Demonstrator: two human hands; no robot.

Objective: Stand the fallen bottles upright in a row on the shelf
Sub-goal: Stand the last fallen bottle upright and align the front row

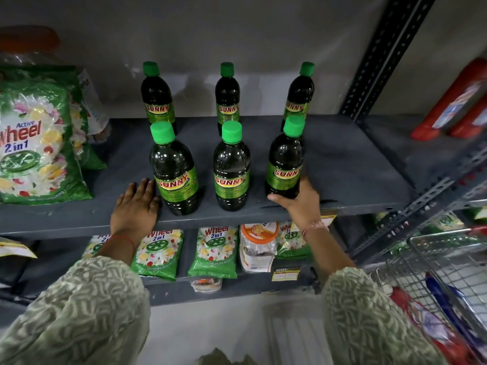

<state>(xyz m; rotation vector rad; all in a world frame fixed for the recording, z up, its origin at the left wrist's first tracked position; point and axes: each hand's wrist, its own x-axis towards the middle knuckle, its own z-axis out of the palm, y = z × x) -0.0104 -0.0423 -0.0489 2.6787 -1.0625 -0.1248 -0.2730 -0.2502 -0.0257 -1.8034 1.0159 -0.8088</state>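
The grey metal shelf (342, 164) carries six dark bottles with green caps, all upright, in two rows of three: a back row near the wall and a front row near the shelf's edge. To the left stands a large detergent bag (34, 143), well apart from the bottles.

The front right bottle (286, 159) is the one in hand. It stands with its long axis vertical, perhaps leaning a touch to the right, though the wide lens may account for that. The right hand (300, 201) is wrapped round its base from the near right side, thumb across the front and fingers hidden behind, so the bottle rises directly up and away from the palm. The front middle bottle (231, 167) and front left bottle (174, 169) stand free, with gaps between them.

The left hand (137, 204) lies flat and spread on the shelf just beside the front left bottle, gripping nothing; whether its fingertips touch the bottle cannot be told.

No bottle appears fallen, so the task looks nearly done. What seems left is for the right hand, the nearer one, to settle its bottle in line with its two neighbours and let go.
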